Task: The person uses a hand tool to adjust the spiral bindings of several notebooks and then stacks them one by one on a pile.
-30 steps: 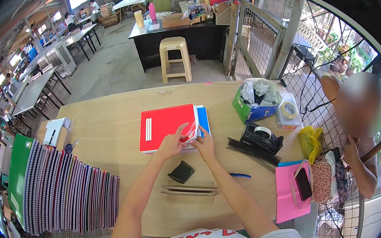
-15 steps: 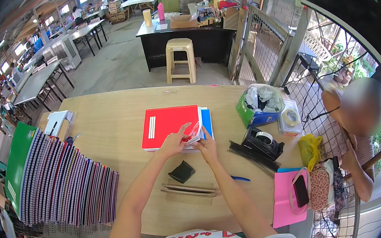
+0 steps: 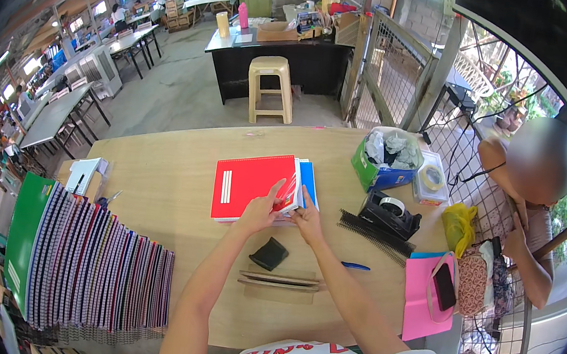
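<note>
Left hand (image 3: pixel 259 214), fingers spread, on red notebook (image 3: pixel 251 182); right hand (image 3: pixel 308 223), fingers holding its page edges (image 3: pixel 296 192).

The red notebook (image 3: pixel 250 173) lies flat, closed along its left side, just beyond the left hand (image 3: pixel 260 213), three white bars on its cover. Its near right corner curls up between that hand and the right hand (image 3: pixel 308 224), baring white page edges. A blue notebook (image 3: pixel 308 177) sticks out from under it, just beyond the right fingertips.
</note>
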Tool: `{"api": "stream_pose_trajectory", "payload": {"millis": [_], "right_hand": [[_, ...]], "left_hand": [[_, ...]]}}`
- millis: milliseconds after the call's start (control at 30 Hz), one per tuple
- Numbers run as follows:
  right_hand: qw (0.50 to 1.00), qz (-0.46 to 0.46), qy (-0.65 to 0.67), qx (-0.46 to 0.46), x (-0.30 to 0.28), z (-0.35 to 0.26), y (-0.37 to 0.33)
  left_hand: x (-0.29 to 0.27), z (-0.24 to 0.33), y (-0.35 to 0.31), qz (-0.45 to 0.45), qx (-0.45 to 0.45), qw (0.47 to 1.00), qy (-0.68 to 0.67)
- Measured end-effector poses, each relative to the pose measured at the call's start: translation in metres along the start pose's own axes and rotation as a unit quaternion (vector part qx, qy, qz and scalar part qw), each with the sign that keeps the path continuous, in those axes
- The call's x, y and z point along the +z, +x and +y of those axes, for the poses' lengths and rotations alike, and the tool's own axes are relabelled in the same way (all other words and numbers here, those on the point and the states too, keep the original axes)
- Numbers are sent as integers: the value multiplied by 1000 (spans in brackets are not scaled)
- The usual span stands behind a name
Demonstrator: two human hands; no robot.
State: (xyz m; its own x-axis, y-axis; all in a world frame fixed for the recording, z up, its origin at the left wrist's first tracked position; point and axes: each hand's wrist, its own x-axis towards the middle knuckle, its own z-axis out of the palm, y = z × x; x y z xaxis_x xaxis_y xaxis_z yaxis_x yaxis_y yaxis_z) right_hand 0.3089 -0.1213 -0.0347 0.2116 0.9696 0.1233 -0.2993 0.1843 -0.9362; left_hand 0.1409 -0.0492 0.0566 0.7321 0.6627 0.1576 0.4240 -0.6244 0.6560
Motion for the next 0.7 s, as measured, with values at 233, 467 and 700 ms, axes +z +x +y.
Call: {"api": "stream_pose_trajectory", "payload": {"millis": [233,467,700], "right_hand": [[998,30,-48,29,11,-13,-1],[998,54,3,-42,3,-15,-4],[947,166,-171,214,32,-100,76]], "left_hand": [[3,-9,0,12,-10,999,-48],[9,-2,5,60,-36,997,-28],[20,-15,-20,312,-61,939,-130]]}}
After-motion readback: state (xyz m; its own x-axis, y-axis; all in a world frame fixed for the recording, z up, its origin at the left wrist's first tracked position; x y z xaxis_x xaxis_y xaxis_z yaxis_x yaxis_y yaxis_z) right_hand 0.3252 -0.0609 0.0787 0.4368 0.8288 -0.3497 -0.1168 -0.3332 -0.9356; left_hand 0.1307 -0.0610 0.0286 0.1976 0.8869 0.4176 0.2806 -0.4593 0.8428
